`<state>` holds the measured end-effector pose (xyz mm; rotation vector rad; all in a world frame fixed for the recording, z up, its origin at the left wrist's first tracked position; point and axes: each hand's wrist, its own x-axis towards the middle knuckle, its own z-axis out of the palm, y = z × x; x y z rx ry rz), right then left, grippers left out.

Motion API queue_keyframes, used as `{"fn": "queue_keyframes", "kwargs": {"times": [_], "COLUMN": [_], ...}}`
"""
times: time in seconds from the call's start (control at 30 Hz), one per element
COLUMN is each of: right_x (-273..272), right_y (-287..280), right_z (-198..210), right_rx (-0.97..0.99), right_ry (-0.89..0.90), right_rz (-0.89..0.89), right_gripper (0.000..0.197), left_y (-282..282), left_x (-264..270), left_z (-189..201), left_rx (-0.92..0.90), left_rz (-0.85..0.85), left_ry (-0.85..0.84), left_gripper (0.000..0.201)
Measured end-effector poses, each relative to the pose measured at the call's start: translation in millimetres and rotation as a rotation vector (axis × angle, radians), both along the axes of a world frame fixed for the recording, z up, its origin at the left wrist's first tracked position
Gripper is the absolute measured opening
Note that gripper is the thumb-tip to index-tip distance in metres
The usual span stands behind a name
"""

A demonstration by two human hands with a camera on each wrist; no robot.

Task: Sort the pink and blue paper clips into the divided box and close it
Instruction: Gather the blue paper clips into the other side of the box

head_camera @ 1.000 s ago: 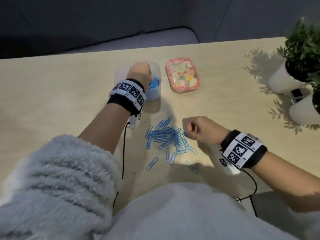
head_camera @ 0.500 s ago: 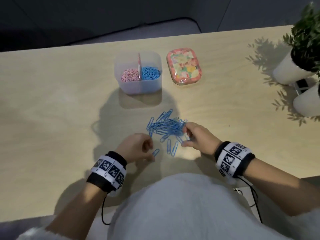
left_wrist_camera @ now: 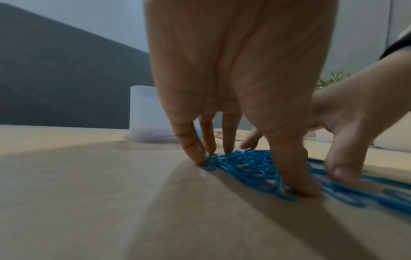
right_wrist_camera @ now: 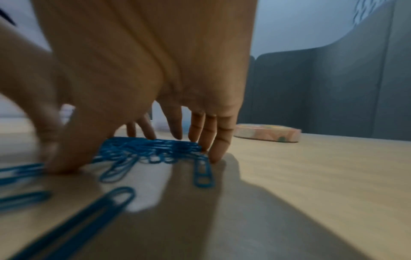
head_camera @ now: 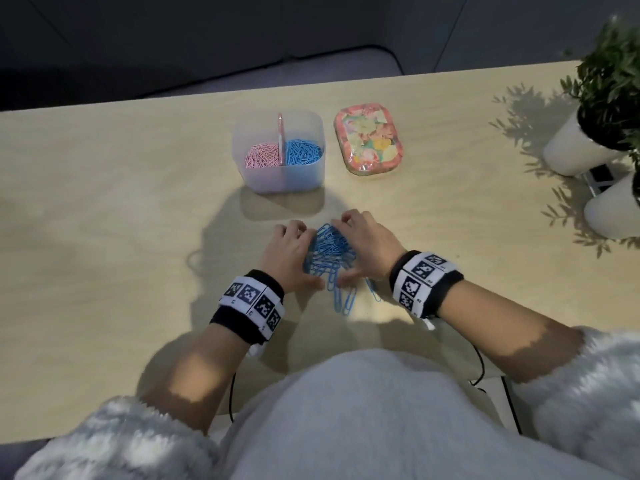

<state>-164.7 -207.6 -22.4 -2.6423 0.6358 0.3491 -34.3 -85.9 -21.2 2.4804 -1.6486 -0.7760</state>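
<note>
A heap of blue paper clips (head_camera: pixel 330 251) lies on the wooden table, in front of the translucent divided box (head_camera: pixel 242 133). The box is uncovered, with pink clips (head_camera: pixel 263 155) in its left half and blue clips (head_camera: pixel 303 154) in its right half. Its floral lid (head_camera: pixel 368 143) lies flat to the right of it. My left hand (head_camera: pixel 291 258) and right hand (head_camera: pixel 363 244) flank the heap, fingertips down on the table and pressed against the clips. The left wrist view shows the left fingers (left_wrist_camera: pixel 189 144) touching the heap's edge (left_wrist_camera: pixel 244 165). Loose clips (right_wrist_camera: pixel 202 174) trail toward me.
Two white plant pots (head_camera: pixel 575 150) (head_camera: pixel 613 206) stand at the table's right edge, leaves overhanging them. Black cables run from the wristbands over the near table edge. A dark sofa lies beyond the far edge.
My left hand came back from the box to the clips on the table. Both hands have closed in from either side, and the scattered clips are pushed into a tighter heap.
</note>
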Motion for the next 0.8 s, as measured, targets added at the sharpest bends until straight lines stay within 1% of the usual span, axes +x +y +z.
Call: {"fn": "queue_keyframes", "kwargs": {"times": [0.07,0.13,0.17,0.2,0.27,0.37,0.43,0.53,0.6,0.63,0.73,0.8], "right_x": [11,19,21,23,24,24,23,26,38,47,83,110], "right_y": [7,10,10,10,6,-5,-15,-31,-43,-49,-67,-75], "right_z": [-2,-2,-3,-3,-4,0,6,28,50,61,85,90], "right_rx": [0.006,0.038,0.045,0.042,0.026,-0.004,0.033,0.167,0.281,0.304,0.327,0.317], "right_ry": [-0.008,-0.048,-0.063,-0.075,-0.075,-0.058,-0.082,-0.198,-0.276,-0.313,-0.38,-0.357], "right_rz": [0.005,-0.017,-0.024,-0.021,0.006,0.025,-0.044,-0.181,-0.247,-0.268,-0.316,-0.343], "right_gripper": [0.073,0.045,0.036,0.032,0.027,0.022,0.022,0.019,0.016,0.015,0.011,0.017], "left_y": [-8,-13,-14,-15,-15,-13,-11,-8,-4,-3,-2,-3], "left_x": [2,3,3,3,4,7,10,13,15,16,19,21], "left_z": [2,4,5,5,4,2,2,3,5,6,9,12], "left_rx": [-0.05,-0.077,-0.082,-0.088,-0.094,-0.102,-0.098,-0.103,-0.119,-0.129,-0.153,-0.175], "left_rz": [0.032,0.042,0.045,0.05,0.068,0.085,0.102,0.137,0.172,0.189,0.218,0.23], "left_ry": [0.077,0.115,0.117,0.115,0.104,0.085,0.088,0.111,0.138,0.155,0.196,0.219], "left_gripper": [0.061,0.049,0.046,0.042,0.035,0.03,0.03,0.029,0.028,0.028,0.026,0.024]}}
